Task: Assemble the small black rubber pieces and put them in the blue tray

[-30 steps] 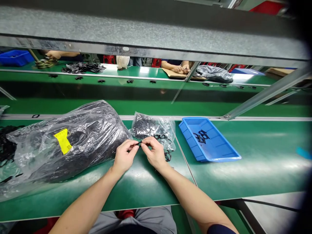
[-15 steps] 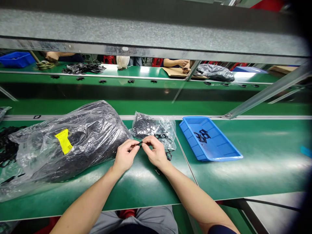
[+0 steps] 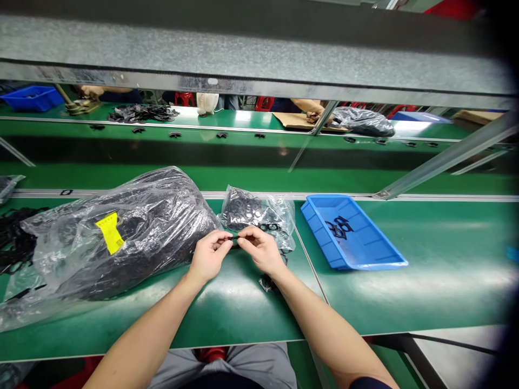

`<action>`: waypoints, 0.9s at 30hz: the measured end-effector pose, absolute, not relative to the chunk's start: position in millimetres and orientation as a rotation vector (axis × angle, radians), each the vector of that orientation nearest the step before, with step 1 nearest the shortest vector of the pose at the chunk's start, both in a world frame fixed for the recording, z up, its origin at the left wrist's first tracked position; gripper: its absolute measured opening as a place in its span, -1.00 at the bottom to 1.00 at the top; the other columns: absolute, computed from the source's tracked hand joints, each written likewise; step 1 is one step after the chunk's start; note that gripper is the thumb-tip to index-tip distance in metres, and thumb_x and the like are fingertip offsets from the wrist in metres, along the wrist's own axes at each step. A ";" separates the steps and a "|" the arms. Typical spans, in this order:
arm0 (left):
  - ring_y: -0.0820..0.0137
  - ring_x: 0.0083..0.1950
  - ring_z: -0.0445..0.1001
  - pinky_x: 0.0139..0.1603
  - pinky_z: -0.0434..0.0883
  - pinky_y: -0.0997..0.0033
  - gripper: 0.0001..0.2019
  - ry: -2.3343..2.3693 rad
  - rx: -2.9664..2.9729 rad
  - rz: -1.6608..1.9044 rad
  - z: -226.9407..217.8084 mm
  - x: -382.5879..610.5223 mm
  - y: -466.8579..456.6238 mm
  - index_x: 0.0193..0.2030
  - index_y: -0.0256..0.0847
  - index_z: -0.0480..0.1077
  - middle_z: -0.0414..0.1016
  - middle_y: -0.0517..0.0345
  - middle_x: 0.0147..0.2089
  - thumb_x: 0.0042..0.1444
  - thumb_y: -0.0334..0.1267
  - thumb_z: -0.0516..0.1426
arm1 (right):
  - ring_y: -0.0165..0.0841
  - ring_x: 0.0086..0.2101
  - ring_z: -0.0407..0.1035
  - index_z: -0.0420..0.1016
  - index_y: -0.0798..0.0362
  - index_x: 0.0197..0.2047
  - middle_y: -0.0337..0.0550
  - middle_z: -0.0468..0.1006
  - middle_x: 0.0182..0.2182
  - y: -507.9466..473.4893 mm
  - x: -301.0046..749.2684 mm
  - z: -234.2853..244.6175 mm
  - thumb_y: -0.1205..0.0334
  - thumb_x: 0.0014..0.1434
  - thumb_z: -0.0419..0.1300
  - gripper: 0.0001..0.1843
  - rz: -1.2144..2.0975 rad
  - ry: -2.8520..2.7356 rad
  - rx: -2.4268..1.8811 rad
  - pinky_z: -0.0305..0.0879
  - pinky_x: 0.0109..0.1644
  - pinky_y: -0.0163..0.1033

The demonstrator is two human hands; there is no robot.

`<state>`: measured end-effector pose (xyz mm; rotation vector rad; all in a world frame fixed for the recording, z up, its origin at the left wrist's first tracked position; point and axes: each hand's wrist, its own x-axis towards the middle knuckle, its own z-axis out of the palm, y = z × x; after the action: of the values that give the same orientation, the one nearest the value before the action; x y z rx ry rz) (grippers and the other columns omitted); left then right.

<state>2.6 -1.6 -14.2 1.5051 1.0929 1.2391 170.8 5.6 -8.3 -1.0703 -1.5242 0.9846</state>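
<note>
Between my two hands is a small black part [image 3: 234, 239], mostly covered by the fingertips. My left hand [image 3: 210, 255] pinches its left end, and my right hand [image 3: 260, 248] pinches its right end. Just beyond them lies a clear bag of black ring-shaped pieces [image 3: 243, 209], with a few black frames [image 3: 270, 227] on it. Beside my right wrist a small dark piece with a pale face [image 3: 265, 284] rests on the green table [image 3: 227, 319]. A large clear bag full of black parts [image 3: 154, 237], with a yellow label [image 3: 110, 233], reaches close to my left hand.
A blue tray [image 3: 365, 246] holding several black frames stands to the right. Loose black parts [image 3: 16, 237] lie at the far left. Behind runs a green conveyor belt [image 3: 182, 154], with a metal beam [image 3: 259, 84] overhead. Across it, a co-worker's hand [image 3: 312, 111] is over cardboard.
My hands stay together on the small black part, with slight finger movement. The view has shifted slightly. Across the belt, a co-worker's hand has moved lower and to the right.
</note>
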 end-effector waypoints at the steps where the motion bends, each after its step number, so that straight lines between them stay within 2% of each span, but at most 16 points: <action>1: 0.44 -0.32 0.48 -0.29 0.44 0.48 -0.85 1.099 1.497 1.239 -14.6 2.7 -1.6 -0.18 -0.21 0.50 0.51 0.12 -0.26 0.13 -0.26 0.16 | -0.35 -0.37 0.39 0.48 0.02 -0.27 -0.18 0.50 -0.37 5.0 170.1 -9.0 0.12 0.12 0.24 -0.84 0.944 -1.535 -1.074 0.35 -0.27 -0.24; 7: 0.44 -0.31 0.49 -0.32 0.45 0.49 -0.85 1.104 1.512 1.279 -15.7 3.8 -3.0 -0.20 -0.21 0.50 0.51 0.10 -0.25 0.13 -0.24 0.16 | -0.32 -0.29 0.40 0.44 0.01 -0.33 -0.15 0.51 -0.34 4.1 168.7 -9.0 0.27 0.18 0.17 -0.95 0.641 -1.698 -1.015 0.35 -0.20 -0.19; 17: 0.43 -0.27 0.50 -0.29 0.47 0.49 -0.86 1.105 1.571 1.286 -12.8 2.8 -2.5 -0.20 -0.21 0.50 0.50 0.08 -0.23 0.14 -0.28 0.14 | -0.33 -0.31 0.39 0.39 0.01 -0.33 -0.16 0.48 -0.36 3.9 170.6 -1.9 0.36 0.18 0.11 -0.92 0.529 -1.834 -0.970 0.33 -0.20 -0.20; 22: 0.43 -0.26 0.49 -0.28 0.47 0.48 -0.85 1.104 1.578 1.277 -15.0 2.5 -2.7 -0.18 -0.21 0.50 0.49 0.09 -0.23 0.15 -0.28 0.13 | -0.33 -0.32 0.37 0.37 0.01 -0.35 -0.16 0.46 -0.36 3.4 170.8 -3.5 0.32 0.19 0.11 -0.93 0.566 -1.840 -0.989 0.32 -0.21 -0.21; 27: 0.41 -0.26 0.49 -0.28 0.47 0.47 -0.85 1.089 1.600 1.273 -13.7 3.4 -4.6 -0.19 -0.21 0.50 0.49 0.07 -0.22 0.15 -0.27 0.14 | -0.36 -0.40 0.39 0.37 0.02 -0.28 -0.19 0.47 -0.39 3.3 167.3 -9.8 0.20 0.17 0.15 -0.91 0.885 -1.581 -1.118 0.35 -0.34 -0.27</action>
<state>3.4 -4.6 -13.7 1.5999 1.0890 1.2732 167.3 3.3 -9.8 -1.1179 -1.5812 0.8855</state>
